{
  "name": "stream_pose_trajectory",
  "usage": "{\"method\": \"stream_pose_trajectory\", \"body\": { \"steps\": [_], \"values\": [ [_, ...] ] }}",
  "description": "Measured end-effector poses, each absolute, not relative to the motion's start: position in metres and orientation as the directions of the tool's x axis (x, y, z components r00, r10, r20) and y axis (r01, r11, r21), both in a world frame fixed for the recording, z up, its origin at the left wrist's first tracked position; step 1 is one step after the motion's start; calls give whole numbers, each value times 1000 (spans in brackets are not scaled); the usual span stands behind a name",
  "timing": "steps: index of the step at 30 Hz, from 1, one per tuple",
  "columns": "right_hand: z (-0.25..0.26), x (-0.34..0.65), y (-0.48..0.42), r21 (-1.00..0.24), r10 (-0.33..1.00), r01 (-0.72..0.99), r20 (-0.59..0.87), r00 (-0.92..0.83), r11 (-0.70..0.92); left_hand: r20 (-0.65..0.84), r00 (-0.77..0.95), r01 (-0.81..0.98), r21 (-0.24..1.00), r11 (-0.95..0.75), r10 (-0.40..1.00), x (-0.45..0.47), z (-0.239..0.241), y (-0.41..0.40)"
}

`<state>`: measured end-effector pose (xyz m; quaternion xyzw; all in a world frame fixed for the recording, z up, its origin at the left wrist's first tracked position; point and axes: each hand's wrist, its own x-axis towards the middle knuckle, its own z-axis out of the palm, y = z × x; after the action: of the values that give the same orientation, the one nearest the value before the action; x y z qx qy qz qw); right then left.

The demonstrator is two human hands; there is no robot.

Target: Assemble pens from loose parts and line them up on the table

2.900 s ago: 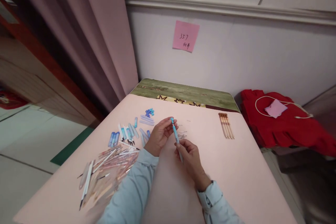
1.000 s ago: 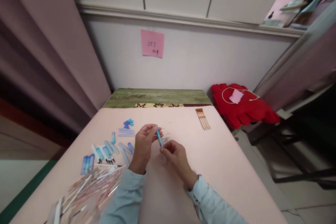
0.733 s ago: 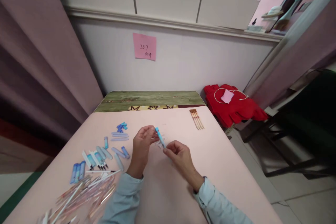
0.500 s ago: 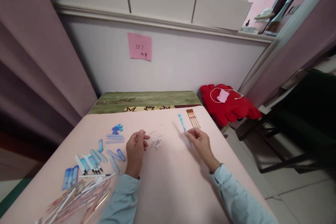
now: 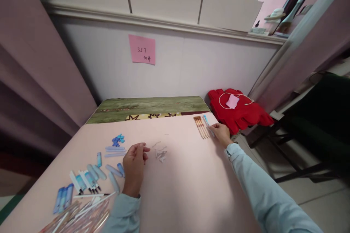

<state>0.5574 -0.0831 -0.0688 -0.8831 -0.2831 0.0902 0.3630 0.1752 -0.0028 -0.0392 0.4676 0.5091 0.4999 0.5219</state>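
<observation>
My right hand point(image 5: 221, 133) pinches a slim light-blue pen point(image 5: 206, 119) at the table's far right corner. That pen lies alongside a row of several tan pens with brown tops point(image 5: 201, 126), a small gap between them. My left hand point(image 5: 135, 164) hovers over the table with loosely curled fingers apart and nothing visible in them. Just to its right is a small pile of clear and whitish little parts point(image 5: 162, 154), too small to name. Left of that hand lie pale-blue pen barrels point(image 5: 112, 170) and a cluster of small blue pieces point(image 5: 117, 139).
Pale lilac sticks point(image 5: 115, 149), blue tubes point(image 5: 63, 197), white refills with dark tips point(image 5: 89, 182) and a heap of clear and pinkish sticks point(image 5: 82, 218) cover the left side. Red cloth point(image 5: 243, 109) with a white cable lies beyond the right edge. A pink note point(image 5: 142, 49) hangs on the wall.
My right hand has carried the blue pen right and away from me, beside the tan pens. My left hand stays near the small pile; the view has shifted slightly.
</observation>
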Motion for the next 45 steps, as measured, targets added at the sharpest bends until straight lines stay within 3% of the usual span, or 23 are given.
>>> {"method": "stream_pose_trajectory", "body": {
  "steps": [12, 27, 45],
  "values": [
    [-70, 556, -68, -645, 623, 482, 11, 782, -593, -150, -16, -83, 986, 148, 989, 177, -37, -1],
    [-78, 565, -66, -629, 637, 504, 18, 770, -591, -110, 18, -73, 991, 111, 994, 174, -42, 0],
    [-87, 565, -64, -745, 598, 365, -55, 800, -558, -128, 26, -76, 989, 129, 991, 178, -35, -4]
  ]
}}
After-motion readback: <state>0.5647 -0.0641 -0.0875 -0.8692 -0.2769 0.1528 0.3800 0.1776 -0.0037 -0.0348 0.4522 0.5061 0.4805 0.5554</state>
